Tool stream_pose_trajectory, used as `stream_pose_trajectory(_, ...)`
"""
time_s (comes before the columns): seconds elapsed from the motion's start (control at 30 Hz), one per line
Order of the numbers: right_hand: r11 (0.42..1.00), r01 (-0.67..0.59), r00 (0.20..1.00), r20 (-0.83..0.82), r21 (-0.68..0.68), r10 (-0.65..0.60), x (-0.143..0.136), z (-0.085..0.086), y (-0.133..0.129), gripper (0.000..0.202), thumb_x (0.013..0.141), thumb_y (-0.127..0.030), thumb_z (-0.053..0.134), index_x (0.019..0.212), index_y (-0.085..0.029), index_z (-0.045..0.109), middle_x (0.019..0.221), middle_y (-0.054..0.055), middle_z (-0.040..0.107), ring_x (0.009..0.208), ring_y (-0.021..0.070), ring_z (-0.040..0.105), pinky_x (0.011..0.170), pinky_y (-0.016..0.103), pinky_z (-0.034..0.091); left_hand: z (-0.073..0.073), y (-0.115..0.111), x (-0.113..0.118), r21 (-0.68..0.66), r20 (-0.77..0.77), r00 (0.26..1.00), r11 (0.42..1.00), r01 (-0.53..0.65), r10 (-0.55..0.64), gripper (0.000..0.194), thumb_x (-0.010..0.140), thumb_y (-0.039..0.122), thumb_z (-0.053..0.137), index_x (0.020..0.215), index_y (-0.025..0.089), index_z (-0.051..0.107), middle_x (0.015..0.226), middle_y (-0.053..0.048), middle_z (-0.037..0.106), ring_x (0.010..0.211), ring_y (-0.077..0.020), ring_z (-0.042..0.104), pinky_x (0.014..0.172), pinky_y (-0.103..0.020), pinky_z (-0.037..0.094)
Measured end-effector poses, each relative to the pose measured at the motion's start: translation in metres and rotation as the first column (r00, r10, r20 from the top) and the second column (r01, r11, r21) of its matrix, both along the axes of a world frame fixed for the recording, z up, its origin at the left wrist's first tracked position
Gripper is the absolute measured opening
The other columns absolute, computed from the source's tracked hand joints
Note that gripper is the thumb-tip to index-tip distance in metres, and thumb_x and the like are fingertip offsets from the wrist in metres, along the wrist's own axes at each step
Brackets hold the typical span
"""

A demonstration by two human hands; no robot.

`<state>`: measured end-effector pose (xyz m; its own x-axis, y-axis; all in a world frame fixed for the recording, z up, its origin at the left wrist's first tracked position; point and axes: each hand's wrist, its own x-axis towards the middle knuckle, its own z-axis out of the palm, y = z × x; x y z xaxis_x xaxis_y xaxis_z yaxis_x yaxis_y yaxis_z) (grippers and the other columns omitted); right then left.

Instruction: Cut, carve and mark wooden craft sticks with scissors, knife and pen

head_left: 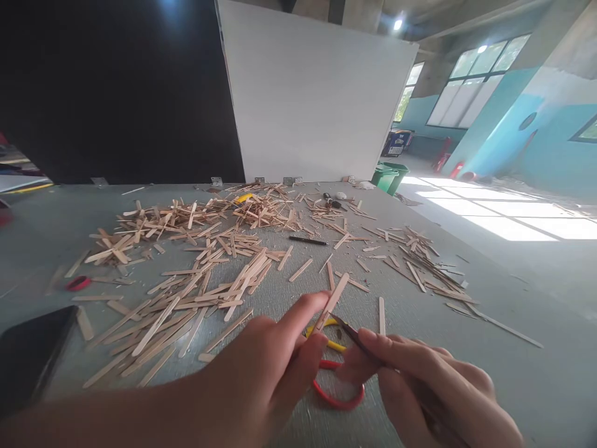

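My left hand point(289, 348) pinches a flat wooden craft stick point(336, 292) between thumb and forefinger, its far end pointing up and away. In my right hand point(420, 373) is a slim, dark, pointed tool point(354, 336); whether it is a knife or tweezers I cannot tell. Its tip meets or nearly meets the stick's right edge, close to my left fingers. Below the hands lie a yellow loop point(336, 346) and a red loop point(339, 403), partly hidden by the fingers. Another craft stick point(382, 315) lies just beyond my right hand.
Loose craft sticks point(186, 298) cover much of the grey table point(466, 386). A black pen point(308, 240), keys point(332, 200), a red ring point(78, 284) and a dark phone-like slab point(35, 354) lie about. Black and white panels point(317, 93) close off the back. Thin strips point(433, 270) lie right.
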<state>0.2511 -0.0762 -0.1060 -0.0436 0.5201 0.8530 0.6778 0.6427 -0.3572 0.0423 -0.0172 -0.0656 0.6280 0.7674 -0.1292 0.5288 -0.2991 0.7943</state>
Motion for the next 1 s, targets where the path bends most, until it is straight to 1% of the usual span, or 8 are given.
stream_pose_trajectory(0.1,0.997,-0.072,0.992,-0.103,-0.030,0.069,-0.002,0.005,0.001,0.034,0.095,-0.006,0.059,0.121,-0.022,0.073,0.072,-0.003,0.080,0.050,0.0111,0.075,0.053,0.011,0.063,0.004,0.000,0.002,0.012,-0.008,1.000,1.000,0.010,-0.010,0.054,0.109,0.057,0.036,0.154,0.031,0.051,0.059,0.007,0.047,0.048,-0.0146,0.040,0.047,-0.025,0.029)
stream_pose_trajectory(0.27,0.999,-0.046,0.998,-0.051,0.002,0.046,-0.002,0.011,0.001,0.032,0.097,-0.009,0.058,0.121,-0.023,0.075,0.070,-0.002,0.079,0.046,0.0123,0.074,0.045,0.012,0.060,0.009,0.001,0.004,0.050,-0.013,1.000,0.999,-0.003,0.003,0.051,0.108,0.057,0.039,0.146,0.028,0.057,0.062,0.005,0.055,0.050,-0.0152,0.046,0.048,-0.025,0.031)
stream_pose_trajectory(0.47,0.998,0.061,0.998,-0.024,-0.006,-0.061,-0.005,-0.002,0.001,0.035,0.098,-0.010,0.056,0.123,-0.025,0.076,0.073,-0.001,0.081,0.049,0.0138,0.075,0.052,0.015,0.064,-0.008,0.000,0.012,0.087,0.106,0.993,0.994,-0.070,0.060,0.045,0.110,0.055,0.036,0.136,0.024,0.056,0.053,0.009,0.039,0.045,-0.0141,0.037,0.047,-0.027,0.020)
stream_pose_trajectory(0.53,0.997,0.065,0.998,-0.014,0.031,-0.064,-0.006,-0.008,0.005,0.030,0.099,-0.010,0.058,0.119,-0.023,0.076,0.071,-0.001,0.080,0.046,0.0126,0.073,0.049,0.015,0.062,-0.009,-0.005,0.010,0.138,0.159,0.984,0.985,-0.108,0.086,0.039,0.107,0.050,0.044,0.133,0.024,0.059,0.053,0.009,0.040,0.044,-0.0138,0.036,0.047,-0.027,0.023)
stream_pose_trajectory(0.63,1.000,0.001,0.999,0.037,0.001,-0.001,-0.003,-0.006,0.010,0.027,0.099,-0.008,0.059,0.118,-0.021,0.073,0.070,-0.003,0.079,0.049,0.0120,0.074,0.052,0.015,0.063,0.003,-0.011,0.003,0.238,0.280,0.948,0.946,-0.219,0.150,0.036,0.101,0.045,0.056,0.132,0.028,0.061,0.056,0.006,0.051,0.045,-0.0148,0.042,0.049,-0.029,0.036)
stream_pose_trajectory(0.73,0.997,0.048,0.999,-0.004,-0.067,-0.048,0.002,0.004,0.008,0.027,0.099,-0.008,0.060,0.118,-0.022,0.073,0.076,-0.003,0.083,0.060,0.0130,0.080,0.063,0.016,0.067,0.022,-0.005,-0.003,0.277,0.294,0.912,0.888,-0.368,0.286,0.038,0.103,0.047,0.052,0.136,0.030,0.059,0.051,0.008,0.048,0.043,-0.0164,0.044,0.045,-0.029,0.034)
stream_pose_trajectory(0.9,0.992,0.052,0.995,-0.083,-0.119,-0.062,0.006,0.009,0.002,0.024,0.099,-0.010,0.063,0.116,-0.022,0.075,0.076,-0.003,0.082,0.059,0.0113,0.079,0.064,0.015,0.066,0.037,0.008,0.000,0.183,0.351,0.919,0.949,-0.256,0.180,0.043,0.105,0.048,0.052,0.142,0.026,0.055,0.051,0.009,0.051,0.044,-0.0152,0.045,0.045,-0.025,0.037)
stream_pose_trajectory(1.0,0.994,0.033,0.996,-0.081,-0.103,-0.041,0.006,0.006,0.003,0.023,0.097,-0.012,0.067,0.117,-0.022,0.074,0.072,-0.003,0.079,0.053,0.0109,0.074,0.058,0.016,0.064,0.037,0.004,0.005,0.133,0.354,0.912,0.954,-0.268,0.207,0.040,0.105,0.049,0.051,0.136,0.024,0.061,0.052,0.008,0.051,0.048,-0.0144,0.046,0.049,-0.025,0.039)
